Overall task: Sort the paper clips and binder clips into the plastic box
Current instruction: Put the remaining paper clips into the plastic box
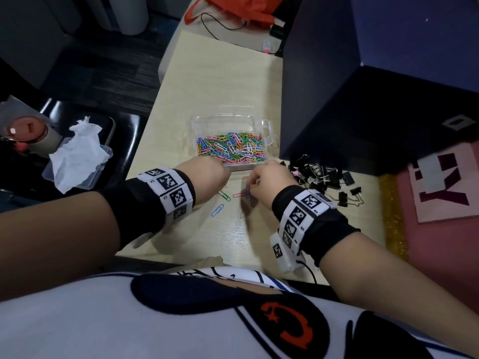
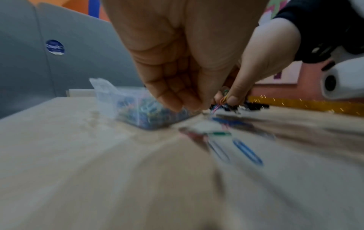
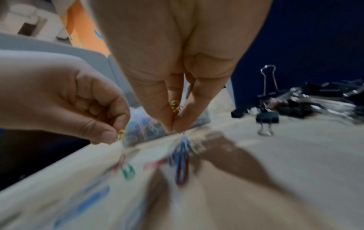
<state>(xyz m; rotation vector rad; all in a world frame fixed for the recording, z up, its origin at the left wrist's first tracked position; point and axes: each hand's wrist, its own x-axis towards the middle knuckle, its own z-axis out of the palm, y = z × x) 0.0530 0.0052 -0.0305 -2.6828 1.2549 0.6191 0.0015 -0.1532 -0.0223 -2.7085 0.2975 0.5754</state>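
The clear plastic box (image 1: pixel 268 130) holds a heap of coloured paper clips (image 1: pixel 232 147) mid-table. My left hand (image 1: pixel 225 174) hovers at the box's near left corner and pinches a yellow paper clip (image 3: pixel 120 133) between thumb and forefinger. Just right of it, my right hand (image 1: pixel 252 187) pinches a bunch of paper clips (image 3: pixel 175 107), with blue ones dangling (image 3: pixel 182 147) down to the table. Loose green (image 1: pixel 224 195), blue (image 1: pixel 217 210) and pink (image 1: pixel 237 195) clips lie below the hands. Black binder clips (image 1: pixel 321 174) are piled to the right.
A dark blue partition (image 1: pixel 363 86) stands right behind the box and the binder clips. The table's left edge drops to a black seat with crumpled tissue on a clear lid (image 1: pixel 77 154). A red bag (image 1: pixel 238 9) and cable lie far back. A pink sheet (image 1: pixel 445 182) lies right.
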